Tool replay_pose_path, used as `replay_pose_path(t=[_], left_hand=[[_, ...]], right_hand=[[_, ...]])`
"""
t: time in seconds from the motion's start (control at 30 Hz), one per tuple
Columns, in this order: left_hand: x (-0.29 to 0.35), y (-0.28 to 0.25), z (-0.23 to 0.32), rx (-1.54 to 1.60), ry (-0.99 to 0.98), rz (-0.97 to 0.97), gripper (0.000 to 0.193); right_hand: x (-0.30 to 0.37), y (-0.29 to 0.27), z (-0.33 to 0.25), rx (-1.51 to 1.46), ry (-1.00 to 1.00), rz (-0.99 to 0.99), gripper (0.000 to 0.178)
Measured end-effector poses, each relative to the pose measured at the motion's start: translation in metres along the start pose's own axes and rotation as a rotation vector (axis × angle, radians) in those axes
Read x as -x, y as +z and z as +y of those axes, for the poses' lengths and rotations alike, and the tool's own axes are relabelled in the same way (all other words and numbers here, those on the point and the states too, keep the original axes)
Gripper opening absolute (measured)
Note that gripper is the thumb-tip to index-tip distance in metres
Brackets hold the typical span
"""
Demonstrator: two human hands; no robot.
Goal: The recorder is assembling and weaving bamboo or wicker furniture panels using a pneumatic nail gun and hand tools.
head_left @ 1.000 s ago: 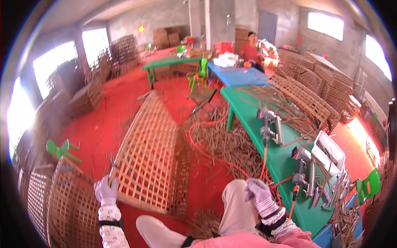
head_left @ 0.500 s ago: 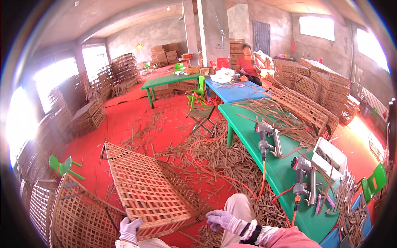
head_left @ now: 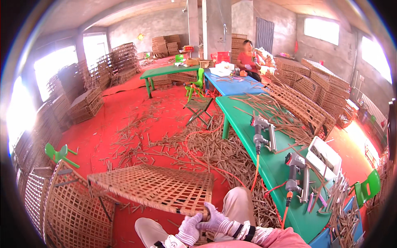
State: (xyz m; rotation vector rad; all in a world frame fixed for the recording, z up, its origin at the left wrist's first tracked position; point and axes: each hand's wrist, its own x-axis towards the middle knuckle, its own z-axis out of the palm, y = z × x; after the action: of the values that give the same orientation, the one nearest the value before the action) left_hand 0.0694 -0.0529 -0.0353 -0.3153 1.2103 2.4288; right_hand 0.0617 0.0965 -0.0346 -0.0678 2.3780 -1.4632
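Note:
A brown openwork woven basket (head_left: 161, 188) hangs tilted over the red floor in front of my knees, its lattice blurred at the far left. Both my hands wear pale striped gloves and meet at the basket's near right corner. My left hand (head_left: 188, 231) is closed on the rim there. Right beside it, my right hand (head_left: 216, 220) grips the corner, with the thumb side up along the edge. The lower part of the basket is partly hidden behind my hands.
On the green table (head_left: 271, 165) at right lie two nail guns (head_left: 261, 134) with orange hoses, a white bin (head_left: 324, 159) and loose strips. Cut strips (head_left: 231, 161) litter the floor. More woven baskets (head_left: 78, 202) stand at left. A person (head_left: 248, 62) sits beyond the blue table (head_left: 235, 84).
The basket has turned and tipped flatter, its near corner now at my knees. My left hand has moved right along it to join my right hand, which has closed on the corner.

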Motion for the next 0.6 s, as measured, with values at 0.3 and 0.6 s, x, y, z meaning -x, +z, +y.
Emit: replay_pose_path(t=[0.3,0.6], left_hand=[[-0.007,-0.012,-0.005,-0.857,-0.126,-0.386,0.031],[-0.009,-0.035,0.042,-1.390,0.467,-0.149,0.041]], right_hand=[[0.003,-0.020,0.043,0.065,-0.188,0.166,0.085],[0.032,0.000,0.066,-0.628,0.304,0.101,0.076]])
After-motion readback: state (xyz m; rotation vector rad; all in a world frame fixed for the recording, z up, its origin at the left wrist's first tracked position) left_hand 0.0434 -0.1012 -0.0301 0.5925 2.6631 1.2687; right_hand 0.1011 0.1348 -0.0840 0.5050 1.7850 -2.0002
